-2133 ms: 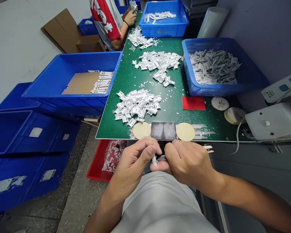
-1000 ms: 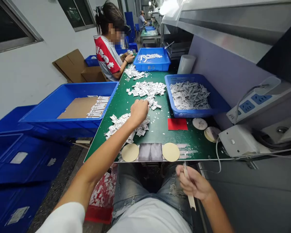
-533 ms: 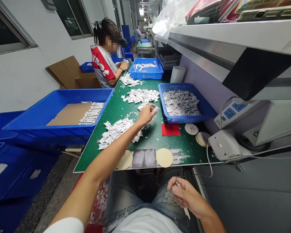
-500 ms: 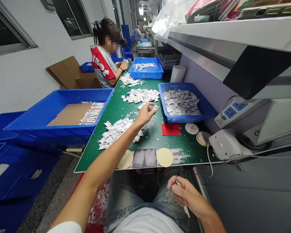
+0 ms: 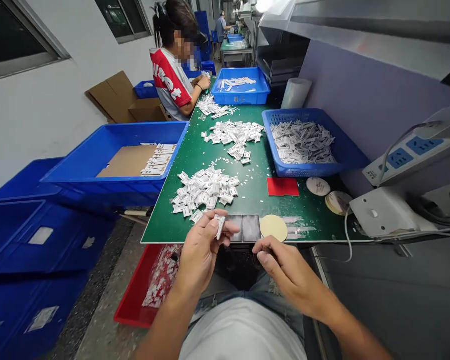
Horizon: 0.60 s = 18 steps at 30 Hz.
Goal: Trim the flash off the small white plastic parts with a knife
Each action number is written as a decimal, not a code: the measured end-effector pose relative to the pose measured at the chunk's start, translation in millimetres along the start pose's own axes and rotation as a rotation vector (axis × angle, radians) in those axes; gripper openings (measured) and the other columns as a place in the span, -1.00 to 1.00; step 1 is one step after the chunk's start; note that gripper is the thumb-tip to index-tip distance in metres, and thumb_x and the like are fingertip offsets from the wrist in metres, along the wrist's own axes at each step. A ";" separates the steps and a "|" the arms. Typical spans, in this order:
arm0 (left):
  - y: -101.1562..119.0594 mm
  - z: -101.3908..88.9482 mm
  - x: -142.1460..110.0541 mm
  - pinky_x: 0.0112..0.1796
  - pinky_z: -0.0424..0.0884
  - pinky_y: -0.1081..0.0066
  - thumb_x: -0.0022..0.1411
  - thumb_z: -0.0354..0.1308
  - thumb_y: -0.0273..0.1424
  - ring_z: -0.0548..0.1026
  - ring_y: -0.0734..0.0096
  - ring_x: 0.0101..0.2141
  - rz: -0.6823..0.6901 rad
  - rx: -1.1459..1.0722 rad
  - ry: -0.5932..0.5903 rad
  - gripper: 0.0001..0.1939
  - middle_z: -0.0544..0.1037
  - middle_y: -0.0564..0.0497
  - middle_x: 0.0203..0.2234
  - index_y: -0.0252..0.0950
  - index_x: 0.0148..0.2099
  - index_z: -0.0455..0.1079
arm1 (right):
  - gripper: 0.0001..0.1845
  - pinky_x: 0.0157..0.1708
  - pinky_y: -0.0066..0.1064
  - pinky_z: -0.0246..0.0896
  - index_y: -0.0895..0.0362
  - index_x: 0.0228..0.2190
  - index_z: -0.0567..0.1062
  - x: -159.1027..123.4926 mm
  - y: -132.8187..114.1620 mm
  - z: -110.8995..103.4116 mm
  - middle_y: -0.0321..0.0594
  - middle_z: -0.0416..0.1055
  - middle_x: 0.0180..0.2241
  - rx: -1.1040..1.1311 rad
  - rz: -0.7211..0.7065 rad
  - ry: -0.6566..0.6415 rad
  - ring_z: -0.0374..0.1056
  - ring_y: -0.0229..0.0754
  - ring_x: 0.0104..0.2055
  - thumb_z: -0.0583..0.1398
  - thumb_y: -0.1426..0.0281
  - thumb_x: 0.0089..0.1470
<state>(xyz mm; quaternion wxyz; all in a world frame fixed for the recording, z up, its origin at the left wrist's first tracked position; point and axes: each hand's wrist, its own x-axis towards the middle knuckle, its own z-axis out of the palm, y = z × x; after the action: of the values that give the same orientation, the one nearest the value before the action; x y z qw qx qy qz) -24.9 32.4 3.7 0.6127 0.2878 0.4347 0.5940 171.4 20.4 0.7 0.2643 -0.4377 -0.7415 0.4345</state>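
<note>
My left hand (image 5: 200,245) is closed, pinching a small white plastic part (image 5: 220,227) between thumb and fingers over the table's front edge. To its right, my right hand (image 5: 288,280) has its fingers curled in, with thumb and forefinger close together. The slim cream-handled tool seen in it earlier is now hidden by the hand; only a dark bit shows at the fingertips. Just beyond the left hand lies a heap of similar white parts (image 5: 206,190). Between the hands, dark grey pads (image 5: 250,228) and a round yellow disc (image 5: 273,228) lie along the edge.
A blue basket (image 5: 272,145) full of white parts stands at the right. More parts (image 5: 236,131) are heaped farther back, near a blue tray (image 5: 240,97). A co-worker (image 5: 172,75) sits at the far left. A red tub (image 5: 131,307) sits below; a red card (image 5: 283,187) lies by the basket.
My left hand has come back from beside the basket to the front edge, carrying a white plastic part. My right hand has risen from my lap to the edge. The view has tilted down.
</note>
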 end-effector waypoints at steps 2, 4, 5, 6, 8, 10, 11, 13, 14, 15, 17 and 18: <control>1.6 -2.3 -9.5 -0.39 0.33 0.56 0.24 0.19 -0.34 0.39 0.58 -0.47 0.001 0.032 0.014 -0.81 0.60 -0.05 -0.35 -0.29 -0.11 0.39 | -0.74 -0.39 -0.43 0.06 0.13 -0.26 0.37 6.3 -7.5 0.9 -0.29 0.38 -0.41 -0.185 -0.163 0.041 0.25 -0.27 -0.42 -0.01 0.24 0.30; 3.3 -3.5 -17.6 -0.40 0.33 0.57 0.19 0.25 -0.35 0.38 0.61 -0.50 -0.003 0.071 0.039 -0.80 0.61 -0.04 -0.33 -0.27 -0.13 0.41 | -0.65 -0.44 -0.42 0.01 0.16 -0.30 0.38 12.2 -11.1 4.7 -0.27 0.38 -0.45 -0.370 -0.321 0.124 0.25 -0.26 -0.46 0.02 0.14 0.27; 4.0 -3.6 -21.0 -0.42 0.34 0.57 0.16 0.28 -0.36 0.39 0.60 -0.50 0.000 0.088 0.064 -0.79 0.62 -0.03 -0.35 -0.27 -0.15 0.43 | -0.59 -0.46 -0.41 -0.02 0.17 -0.34 0.39 14.8 -12.3 7.0 -0.27 0.37 -0.48 -0.460 -0.381 0.170 0.24 -0.26 -0.49 0.03 0.07 0.25; 4.6 -3.5 -24.0 -0.43 0.35 0.57 0.12 0.31 -0.36 0.42 0.58 -0.50 0.009 0.104 0.092 -0.79 0.62 -0.03 -0.36 -0.28 -0.17 0.44 | -0.52 -0.49 -0.39 -0.05 0.17 -0.38 0.40 17.0 -13.4 9.3 -0.27 0.36 -0.52 -0.543 -0.424 0.210 0.21 -0.25 -0.52 0.02 0.01 0.23; 5.7 -2.5 -28.6 -0.44 0.38 0.56 0.07 0.35 -0.37 0.47 0.52 -0.47 0.046 0.137 0.148 -0.79 0.63 -0.04 -0.38 -0.29 -0.23 0.46 | -0.44 -0.53 -0.37 -0.12 0.16 -0.48 0.39 20.6 -16.1 13.4 -0.28 0.30 -0.59 -0.677 -0.477 0.256 0.15 -0.26 -0.57 -0.03 -0.05 0.22; 6.7 -0.8 -31.5 -0.46 0.40 0.55 0.04 0.36 -0.38 0.50 0.48 -0.45 0.082 0.168 0.177 -0.81 0.63 -0.05 -0.38 -0.30 -0.28 0.48 | -0.39 -0.54 -0.36 -0.19 0.14 -0.54 0.36 22.9 -19.1 16.3 -0.29 0.25 -0.62 -0.760 -0.499 0.276 0.09 -0.27 -0.60 -0.07 -0.07 0.22; 7.2 0.1 -32.4 -0.47 0.41 0.55 0.03 0.36 -0.38 0.51 0.48 -0.46 0.094 0.181 0.180 -0.83 0.63 -0.05 -0.39 -0.30 -0.30 0.48 | -0.38 -0.54 -0.36 -0.21 0.14 -0.56 0.35 23.6 -20.4 17.2 -0.29 0.24 -0.63 -0.786 -0.505 0.284 0.07 -0.27 -0.60 -0.08 -0.08 0.22; 7.8 1.6 -33.1 -0.48 0.42 0.55 0.02 0.36 -0.39 0.52 0.47 -0.47 0.107 0.198 0.187 -0.85 0.64 -0.05 -0.40 -0.29 -0.33 0.49 | -0.38 -0.55 -0.35 -0.25 0.13 -0.58 0.33 24.4 -22.4 18.2 -0.30 0.22 -0.64 -0.826 -0.510 0.308 0.03 -0.27 -0.61 -0.09 -0.08 0.22; 8.0 2.2 -33.2 -0.48 0.42 0.55 0.01 0.37 -0.39 0.53 0.46 -0.47 0.108 0.204 0.189 -0.85 0.64 -0.04 -0.40 -0.29 -0.33 0.50 | -0.38 -0.54 -0.34 -0.26 0.13 -0.58 0.33 24.6 -22.9 18.4 -0.30 0.21 -0.65 -0.846 -0.508 0.319 0.02 -0.27 -0.61 -0.09 -0.08 0.22; 8.1 2.7 -33.1 -0.49 0.42 0.54 0.01 0.37 -0.39 0.53 0.45 -0.47 0.109 0.209 0.191 -0.85 0.64 -0.04 -0.40 -0.28 -0.34 0.50 | -0.39 -0.54 -0.33 -0.28 0.12 -0.59 0.32 24.8 -23.2 18.4 -0.29 0.20 -0.65 -0.863 -0.506 0.328 0.01 -0.26 -0.61 -0.08 -0.07 0.22; 8.0 3.2 -33.0 -0.49 0.43 0.54 0.00 0.37 -0.39 0.54 0.43 -0.46 0.108 0.213 0.191 -0.86 0.64 -0.05 -0.40 -0.28 -0.34 0.51 | -0.39 -0.54 -0.32 -0.30 0.11 -0.59 0.31 25.1 -23.2 18.2 -0.29 0.19 -0.66 -0.887 -0.496 0.341 -0.01 -0.25 -0.61 -0.08 -0.07 0.22; 7.9 3.2 -32.9 -0.48 0.43 0.54 0.00 0.37 -0.39 0.54 0.42 -0.45 0.105 0.212 0.190 -0.86 0.64 -0.05 -0.40 -0.28 -0.34 0.51 | -0.39 -0.54 -0.32 -0.31 0.11 -0.59 0.30 25.2 -23.1 18.0 -0.29 0.18 -0.66 -0.894 -0.491 0.343 -0.01 -0.25 -0.61 -0.08 -0.08 0.22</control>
<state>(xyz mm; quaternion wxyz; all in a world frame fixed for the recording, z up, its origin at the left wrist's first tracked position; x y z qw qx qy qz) -23.1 1.7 18.3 0.5032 0.3156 0.5354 0.6005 135.8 29.5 12.5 0.2634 -0.3858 -0.8809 -0.0759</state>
